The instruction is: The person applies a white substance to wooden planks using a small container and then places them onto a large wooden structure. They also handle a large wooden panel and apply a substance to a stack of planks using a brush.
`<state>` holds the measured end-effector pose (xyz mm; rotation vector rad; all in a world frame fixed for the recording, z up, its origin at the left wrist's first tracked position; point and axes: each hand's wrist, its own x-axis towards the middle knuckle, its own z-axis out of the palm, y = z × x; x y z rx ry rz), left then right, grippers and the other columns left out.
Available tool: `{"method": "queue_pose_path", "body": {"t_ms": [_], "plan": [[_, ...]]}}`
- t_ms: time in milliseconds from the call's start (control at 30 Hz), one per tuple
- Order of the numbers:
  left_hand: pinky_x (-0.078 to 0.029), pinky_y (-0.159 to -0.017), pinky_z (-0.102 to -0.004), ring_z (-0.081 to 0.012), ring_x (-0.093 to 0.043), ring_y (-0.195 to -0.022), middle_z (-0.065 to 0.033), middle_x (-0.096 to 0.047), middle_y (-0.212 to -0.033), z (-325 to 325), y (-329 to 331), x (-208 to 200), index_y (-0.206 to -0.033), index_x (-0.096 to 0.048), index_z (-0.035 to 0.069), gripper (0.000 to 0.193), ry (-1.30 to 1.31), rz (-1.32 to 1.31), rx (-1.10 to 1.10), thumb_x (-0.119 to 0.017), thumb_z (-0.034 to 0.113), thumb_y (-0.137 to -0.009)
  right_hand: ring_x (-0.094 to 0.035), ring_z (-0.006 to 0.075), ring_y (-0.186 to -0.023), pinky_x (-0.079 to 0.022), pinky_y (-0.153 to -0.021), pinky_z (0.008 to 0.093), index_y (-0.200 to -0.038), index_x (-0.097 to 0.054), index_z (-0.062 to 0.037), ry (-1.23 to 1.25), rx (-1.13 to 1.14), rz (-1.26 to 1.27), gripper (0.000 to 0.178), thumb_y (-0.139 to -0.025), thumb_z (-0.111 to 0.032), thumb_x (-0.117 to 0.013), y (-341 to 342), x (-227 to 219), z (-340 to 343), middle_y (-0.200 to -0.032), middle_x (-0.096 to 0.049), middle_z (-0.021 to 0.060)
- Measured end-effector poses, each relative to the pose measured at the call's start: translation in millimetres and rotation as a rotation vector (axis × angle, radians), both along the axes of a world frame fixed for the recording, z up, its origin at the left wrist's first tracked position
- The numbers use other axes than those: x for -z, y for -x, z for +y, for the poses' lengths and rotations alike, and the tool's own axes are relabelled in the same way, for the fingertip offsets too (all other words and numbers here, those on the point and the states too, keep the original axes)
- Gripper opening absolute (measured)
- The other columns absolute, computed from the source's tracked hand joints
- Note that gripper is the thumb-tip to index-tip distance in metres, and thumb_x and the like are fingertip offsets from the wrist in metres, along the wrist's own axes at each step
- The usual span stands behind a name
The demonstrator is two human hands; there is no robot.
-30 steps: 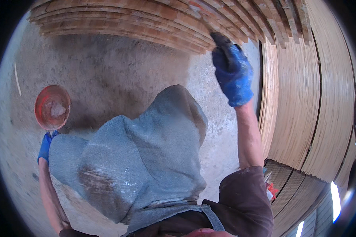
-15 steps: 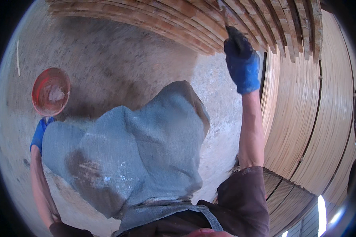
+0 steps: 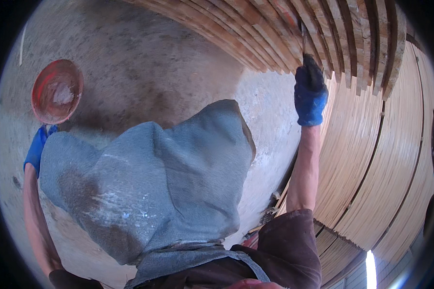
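My left hand (image 3: 37,147), in a blue glove, grips the near edge of a red bowl (image 3: 39,96) at the far left. A lump of pale paste (image 3: 63,93) lies inside the bowl. Up at the right, my right hand (image 3: 311,98), also gloved in blue with dark staining over the fingers, is closed round the dark handle of a putty knife (image 3: 304,41). Its thin blade shows nearly edge-on against the stacked wooden boards (image 3: 255,31); whether it touches them I cannot tell. My fingertips are partly hidden at both grips.
Tall stacks of thin pale wood sheets (image 3: 357,159) stand along the right side. A grey apron (image 3: 178,159) with dark and white stains covers my lap. Below lies a rough concrete floor (image 3: 144,62), with a thin pale strip (image 3: 22,45) at the far left.
My right hand with the putty knife has shifted right and slightly down along the boards, and the blade has turned edge-on. The bowl and left hand appear slightly higher and further left.
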<state>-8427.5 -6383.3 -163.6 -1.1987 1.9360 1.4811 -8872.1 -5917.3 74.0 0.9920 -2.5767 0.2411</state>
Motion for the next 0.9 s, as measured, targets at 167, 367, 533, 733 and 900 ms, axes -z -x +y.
{"method": "queue_pose_path", "body": {"t_ms": [167, 367, 533, 733, 900], "plan": [[-0.040, -0.099, -0.0350, -0.0204, -0.052, -0.112, -0.0152, -0.056, -0.127, -4.5, 5.1, -2.0, -0.131, -0.047, -0.002, 0.053, -0.018, -0.034, 0.022, -0.051, 0.040, -0.098, -0.067, 0.0270, -0.101, -0.052, -0.086, 0.0353, -0.120, -0.065, -0.0116, 0.027, -0.043, -0.083, 0.030, -0.091, -0.021, -0.061, -4.3, -10.7, -35.6, -0.110, -0.068, 0.0154], [-0.039, -0.101, -0.0358, -0.0226, -0.052, -0.112, -0.0180, -0.056, -0.126, -25.5, -32.3, 45.3, -0.131, -0.046, -0.003, 0.055, 0.034, 0.018, 0.093, -0.050, 0.041, -0.098, -0.068, 0.0305, -0.094, -0.053, -0.080, 0.0358, -0.118, -0.067, -0.0118, 0.062, -0.012, -0.135, 0.030, -0.087, -0.012, -0.065, -50.5, -33.6, -29.6, -0.104, -0.068, 0.0174], [-0.039, -0.100, -0.0355, -0.0212, -0.051, -0.110, -0.0171, -0.056, -0.125, -26.0, -38.3, 37.3, -0.130, -0.046, -0.003, 0.055, -0.008, 0.016, 0.052, -0.050, 0.042, -0.098, -0.068, 0.0304, -0.092, -0.053, -0.080, 0.0362, -0.118, -0.066, -0.0115, 0.022, 0.028, -0.031, 0.031, -0.088, -0.012, -0.065, -24.0, -22.2, -9.2, -0.102, -0.068, 0.0174], [-0.041, -0.097, -0.0355, -0.0184, -0.049, -0.106, -0.0133, -0.056, -0.124, -27.1, -10.5, 37.6, -0.131, -0.046, -0.003, 0.052, 0.039, -0.001, 0.184, -0.051, 0.037, -0.099, -0.068, 0.0313, -0.088, -0.055, -0.074, 0.0391, -0.117, -0.066, -0.0154, 0.087, 0.000, -0.012, 0.029, -0.089, -0.016, -0.062, -36.9, -1.8, -36.6, -0.101, -0.068, 0.0147], [-0.042, -0.095, -0.0347, -0.0173, -0.049, -0.104, -0.0099, -0.056, -0.123, -29.8, -39.7, 52.6, -0.129, -0.048, 0.000, 0.043, -0.146, 0.112, -0.035, -0.051, 0.031, -0.099, -0.066, 0.0344, -0.078, -0.053, -0.066, 0.0416, -0.119, -0.065, -0.0190, 0.128, -0.075, -0.059, 0.033, -0.087, -0.015, -0.063, -55.1, -15.0, -32.3, -0.092, -0.066, 0.0160]]}}
